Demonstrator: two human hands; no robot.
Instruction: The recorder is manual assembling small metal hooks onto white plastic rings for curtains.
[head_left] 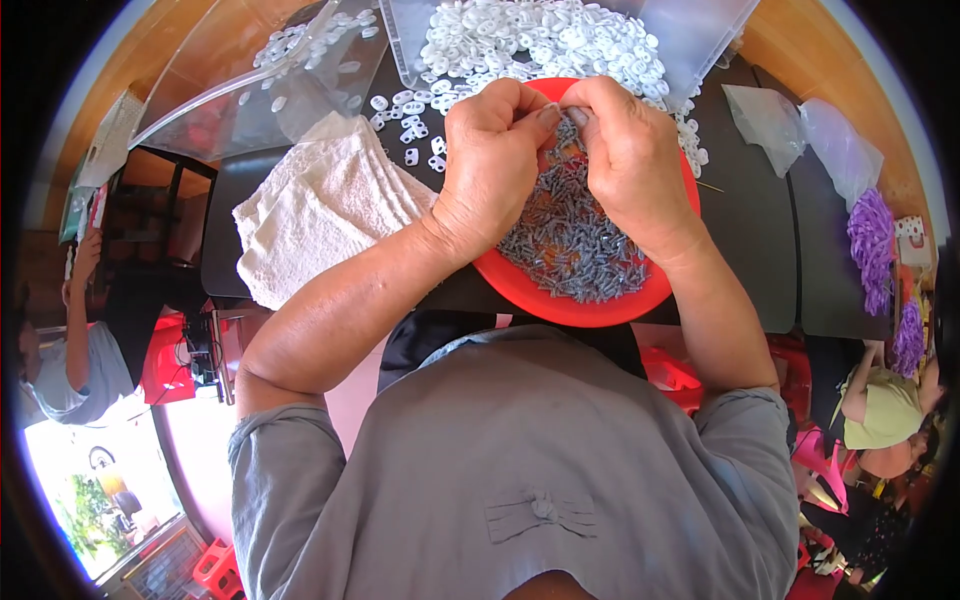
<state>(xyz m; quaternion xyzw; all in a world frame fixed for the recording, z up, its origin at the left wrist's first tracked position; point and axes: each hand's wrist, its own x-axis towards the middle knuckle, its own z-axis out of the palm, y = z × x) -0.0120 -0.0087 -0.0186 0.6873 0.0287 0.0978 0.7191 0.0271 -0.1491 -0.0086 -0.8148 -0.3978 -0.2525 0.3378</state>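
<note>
Over a round red basin (515,285), my two hands meet with thumbs and fingertips pinched close together. My left hand (495,160) and my right hand (637,165) are both closed, and whatever they pinch is too small and hidden to make out. A heap of small, slim grey pieces (585,250), like plastic plugs or screws, covers the basin's bottom. Just beyond my hands, white oval pieces with two holes (540,45) are piled in a clear plastic bin (705,35). Several more of these lie loose on the black table (745,235), near my left hand.
A crumpled white towel (325,205) lies left of the basin, beside my left forearm. A clear plastic sheet or lid (215,95) stands behind it. Two clear bags (765,125) and purple tassels (872,245) are at the right. Other people (880,410) sit at both sides.
</note>
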